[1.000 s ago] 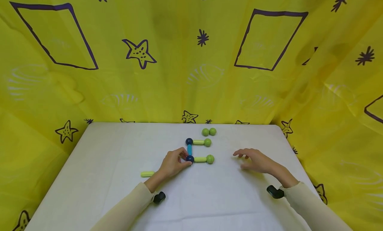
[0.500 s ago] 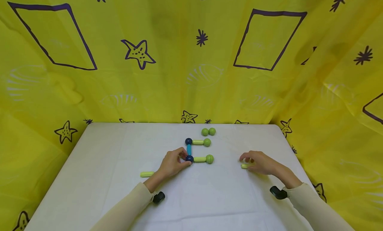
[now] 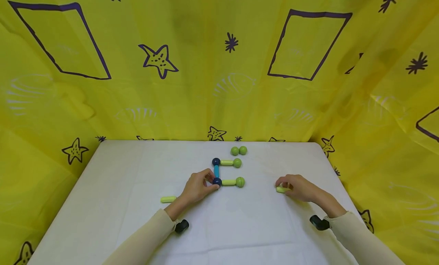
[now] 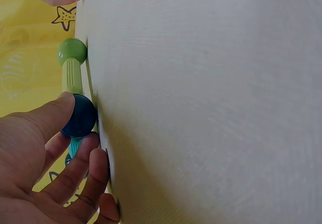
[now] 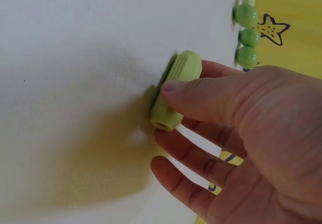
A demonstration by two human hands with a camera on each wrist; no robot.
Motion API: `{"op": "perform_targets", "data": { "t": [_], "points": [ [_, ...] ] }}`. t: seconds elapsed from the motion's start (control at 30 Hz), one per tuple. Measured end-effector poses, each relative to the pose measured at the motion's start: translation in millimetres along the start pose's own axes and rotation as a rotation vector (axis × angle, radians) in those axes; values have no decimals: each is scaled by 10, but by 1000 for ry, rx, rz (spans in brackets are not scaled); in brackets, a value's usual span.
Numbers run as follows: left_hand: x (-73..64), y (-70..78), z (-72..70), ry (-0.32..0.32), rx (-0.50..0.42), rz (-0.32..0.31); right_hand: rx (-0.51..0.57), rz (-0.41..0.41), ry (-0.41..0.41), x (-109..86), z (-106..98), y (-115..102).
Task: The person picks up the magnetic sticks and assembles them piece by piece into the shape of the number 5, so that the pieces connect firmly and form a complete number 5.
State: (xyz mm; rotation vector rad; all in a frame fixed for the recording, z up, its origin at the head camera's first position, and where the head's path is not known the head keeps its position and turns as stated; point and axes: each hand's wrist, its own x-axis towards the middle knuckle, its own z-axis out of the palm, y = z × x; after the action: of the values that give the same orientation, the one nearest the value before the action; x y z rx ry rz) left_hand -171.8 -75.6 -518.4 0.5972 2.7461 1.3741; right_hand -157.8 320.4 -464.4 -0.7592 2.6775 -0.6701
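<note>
My left hand (image 3: 196, 186) pinches the near dark blue ball (image 4: 84, 116) between thumb and fingers. That ball is one corner of a C-shaped build lying on the table. A blue rod (image 3: 216, 171) runs from it to a far dark blue ball (image 3: 216, 162). From each blue ball a pale green rod (image 3: 228, 182) points right and ends in a green ball (image 3: 240, 182). Off to the right, my right hand (image 3: 300, 188) pinches a loose pale green rod (image 5: 184, 69) between thumb and fingers, at the tabletop. The rod's near end shows a small hole.
Two loose green balls (image 3: 239, 150) sit side by side behind the build. Another pale green rod (image 3: 168, 199) lies left of my left wrist, partly hidden by it. A yellow patterned curtain (image 3: 192, 105) encloses the white table (image 3: 130, 169) at the back and sides.
My right hand has moved slightly right and toward me, and its fingers have closed on the pale green rod. The left hand and the build stay in place.
</note>
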Motion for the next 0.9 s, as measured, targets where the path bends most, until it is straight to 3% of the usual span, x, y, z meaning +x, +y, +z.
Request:
{"op": "perform_targets", "data": {
  "t": [0.23, 0.57, 0.9],
  "points": [
    [3, -10, 5, 0, -4, 7, -7, -29, 18, -16, 9, 10],
    [-8, 7, 0, -7, -3, -6, -26, 2, 19, -14, 12, -9],
    [-9, 20, -12, -11, -11, -2, 56, -47, 47, 1, -13, -73]
  ]
}}
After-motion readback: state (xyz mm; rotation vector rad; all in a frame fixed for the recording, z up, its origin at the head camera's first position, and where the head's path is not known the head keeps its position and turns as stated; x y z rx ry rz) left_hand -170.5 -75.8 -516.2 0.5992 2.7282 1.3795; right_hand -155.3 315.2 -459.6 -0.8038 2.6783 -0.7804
